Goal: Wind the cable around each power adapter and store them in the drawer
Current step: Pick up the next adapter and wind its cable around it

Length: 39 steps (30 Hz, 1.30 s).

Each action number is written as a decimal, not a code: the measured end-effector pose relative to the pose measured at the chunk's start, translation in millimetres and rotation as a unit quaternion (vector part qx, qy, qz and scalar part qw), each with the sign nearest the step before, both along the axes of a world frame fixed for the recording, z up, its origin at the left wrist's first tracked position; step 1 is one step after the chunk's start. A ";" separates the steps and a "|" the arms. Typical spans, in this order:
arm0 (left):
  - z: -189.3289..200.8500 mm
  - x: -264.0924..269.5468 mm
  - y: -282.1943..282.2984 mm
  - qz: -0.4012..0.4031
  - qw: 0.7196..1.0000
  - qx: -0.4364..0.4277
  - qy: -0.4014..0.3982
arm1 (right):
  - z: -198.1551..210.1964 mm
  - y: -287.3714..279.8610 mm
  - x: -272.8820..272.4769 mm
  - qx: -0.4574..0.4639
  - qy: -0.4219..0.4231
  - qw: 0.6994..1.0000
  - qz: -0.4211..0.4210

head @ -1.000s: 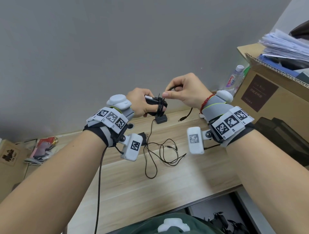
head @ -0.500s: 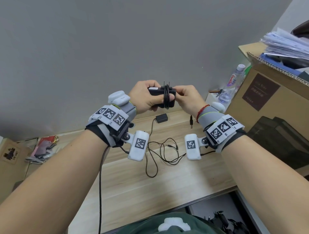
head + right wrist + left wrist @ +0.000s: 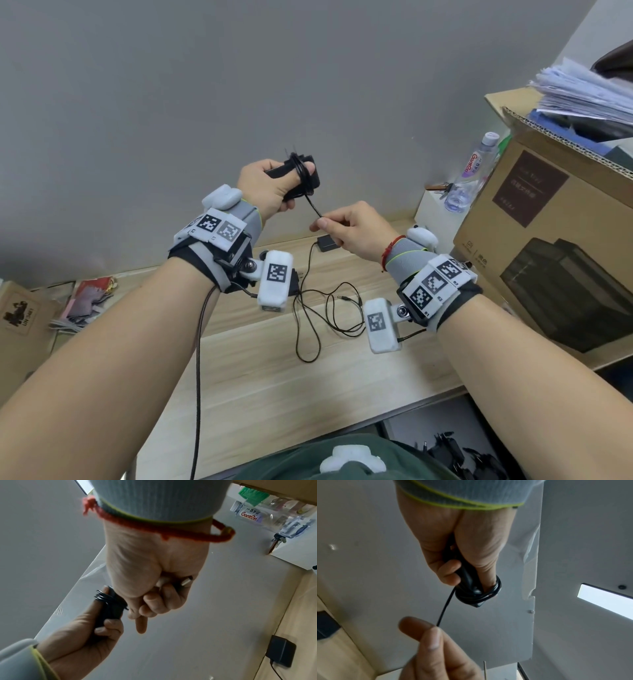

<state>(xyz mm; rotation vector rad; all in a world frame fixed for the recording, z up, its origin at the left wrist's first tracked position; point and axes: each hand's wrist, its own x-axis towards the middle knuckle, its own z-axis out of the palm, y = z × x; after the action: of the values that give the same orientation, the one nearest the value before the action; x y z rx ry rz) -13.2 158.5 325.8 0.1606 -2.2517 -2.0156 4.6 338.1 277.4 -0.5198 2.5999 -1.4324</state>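
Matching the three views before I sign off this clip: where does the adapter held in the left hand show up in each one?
Head: the adapter sits upper centre, gripped by the left hand, coils around it.
Left wrist: centre, poking out below the fingers.
Right wrist: lower left, behind the right hand.
Shared landmark: the cable running from the coils to the right hand's pinch.
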 end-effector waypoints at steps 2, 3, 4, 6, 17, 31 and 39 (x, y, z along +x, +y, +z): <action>-7.4 -1.8 -6.5 0.019 1.000 -0.020 -0.014 | 4.3 -1.9 2.4 0.016 0.005 1.000 -0.005; -10.8 -1.9 -9.8 0.025 0.999 -0.037 -0.019 | 6.9 -3.0 4.0 0.022 0.012 1.000 -0.005; -14.1 -1.7 -12.0 0.026 0.998 -0.057 -0.022 | 9.6 -3.8 5.2 0.022 0.018 1.000 -0.006; -19.7 0.1 -15.4 0.023 0.994 -0.099 -0.028 | 16.3 -4.8 6.4 0.007 0.027 0.999 -0.016; -16.0 10.9 -1.9 -0.089 0.968 -0.233 -0.023 | 36.1 -6.9 -4.1 -0.173 0.010 0.985 0.020; -15.0 7.6 10.1 -0.081 0.992 -0.063 -0.069 | 35.6 -2.0 -3.5 -0.218 -0.024 0.973 -0.070; -5.3 7.9 19.4 -0.058 0.992 0.012 -0.109 | 25.1 -6.0 -6.5 -0.133 -0.088 0.984 -0.081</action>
<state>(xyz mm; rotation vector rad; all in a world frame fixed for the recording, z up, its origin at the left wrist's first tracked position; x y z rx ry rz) -5.2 177.9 320.4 0.2694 -2.4186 -2.1815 -1.9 332.0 302.5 -0.1999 2.3740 -1.8014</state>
